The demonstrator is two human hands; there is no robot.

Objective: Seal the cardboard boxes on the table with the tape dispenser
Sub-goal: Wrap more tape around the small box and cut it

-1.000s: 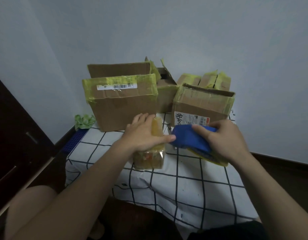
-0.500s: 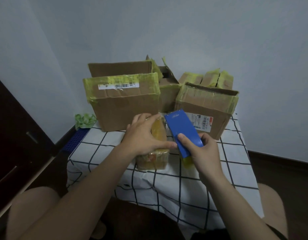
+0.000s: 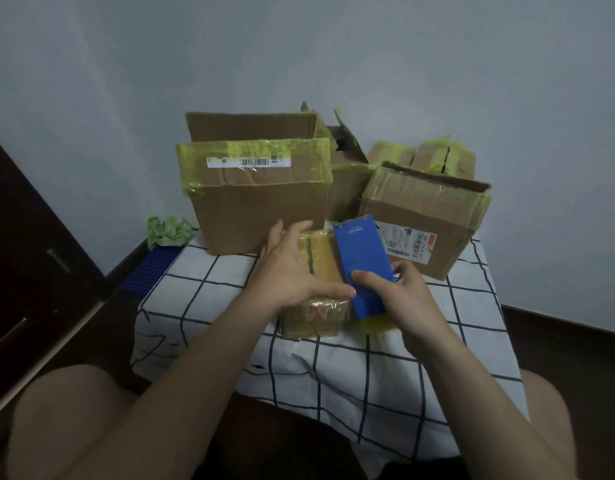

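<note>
Left hand point(image 3: 292, 271) flat on small box point(image 3: 316, 289); right hand point(image 3: 403, 292) grips tape dispenser point(image 3: 363, 265).

Found matt brown cardboard, creased and dull, on the large box point(image 3: 257, 209) and the right-hand box point(image 3: 416, 216), with glossy yellow-green tape point(image 3: 320, 157) wrinkled over their edges. Saw smooth white paper on the barcode label point(image 3: 248, 162). Noted shiny yellowish film stretched over the small box point(image 3: 318, 268). Took the tape dispenser point(image 3: 363, 261) for smooth blue plastic with a faint sheen. Met soft white cloth point(image 3: 202, 296), grid-printed and rumpled, beneath them all.
</note>
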